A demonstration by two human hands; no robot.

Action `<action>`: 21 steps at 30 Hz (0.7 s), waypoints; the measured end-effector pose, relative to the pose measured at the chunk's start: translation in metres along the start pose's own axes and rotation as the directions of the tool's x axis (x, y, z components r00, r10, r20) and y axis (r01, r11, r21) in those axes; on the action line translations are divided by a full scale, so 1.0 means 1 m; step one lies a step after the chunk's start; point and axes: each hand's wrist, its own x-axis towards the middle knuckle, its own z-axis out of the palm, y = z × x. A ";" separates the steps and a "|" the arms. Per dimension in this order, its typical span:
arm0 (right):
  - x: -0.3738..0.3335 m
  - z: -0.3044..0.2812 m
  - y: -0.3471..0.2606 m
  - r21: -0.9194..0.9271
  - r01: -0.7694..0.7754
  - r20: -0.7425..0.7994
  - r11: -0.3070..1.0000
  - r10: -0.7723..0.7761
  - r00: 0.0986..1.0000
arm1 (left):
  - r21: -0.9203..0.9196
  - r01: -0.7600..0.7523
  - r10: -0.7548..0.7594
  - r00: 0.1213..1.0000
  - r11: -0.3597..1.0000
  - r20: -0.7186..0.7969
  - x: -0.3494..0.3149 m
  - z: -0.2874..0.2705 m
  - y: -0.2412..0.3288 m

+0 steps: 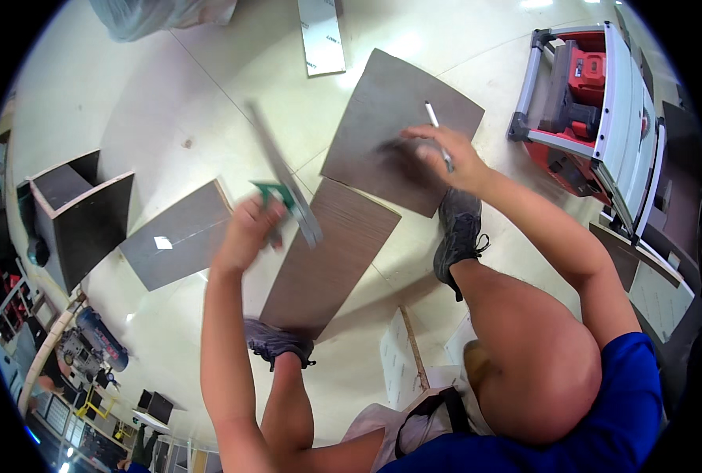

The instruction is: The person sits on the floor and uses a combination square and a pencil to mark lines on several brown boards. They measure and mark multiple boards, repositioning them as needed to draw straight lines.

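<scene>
My left hand (248, 229), blurred by motion, is closed on a square with a green handle (275, 191) and a long metal blade (270, 142). The blade is raised beside a long grey-brown board (327, 252) lying between my feet. My right hand (452, 162) is above a second, wider board (398, 110) whose near edge meets the long one. A white pen (432, 117) sticks up between its thumb and fingers, its dark end near the palm. Below the hand a dark shadow falls on the wider board.
Left of me lie a flat panel (177, 236) and an open box of panels (91, 213). A red and grey table saw (580, 102) stands at the right. A silver-white strip (321, 39) lies ahead on the tiles, near a plastic bag (158, 16). My shoes (460, 236) flank the long board.
</scene>
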 end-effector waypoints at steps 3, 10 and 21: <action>0.008 0.005 -0.062 -0.155 0.328 0.106 0.932 -0.315 0.943 | -0.155 0.262 -0.220 0.943 0.952 0.249 -0.074 0.061 0.014; -0.106 0.016 -0.087 -0.063 0.135 0.155 0.989 -0.124 0.980 | -0.531 0.610 0.172 0.548 0.588 0.819 -0.075 0.152 -0.045; -0.260 0.023 0.051 -0.265 -0.487 -0.142 0.832 0.466 0.873 | -0.312 0.002 -0.037 0.994 0.950 -0.104 0.046 0.314 -0.170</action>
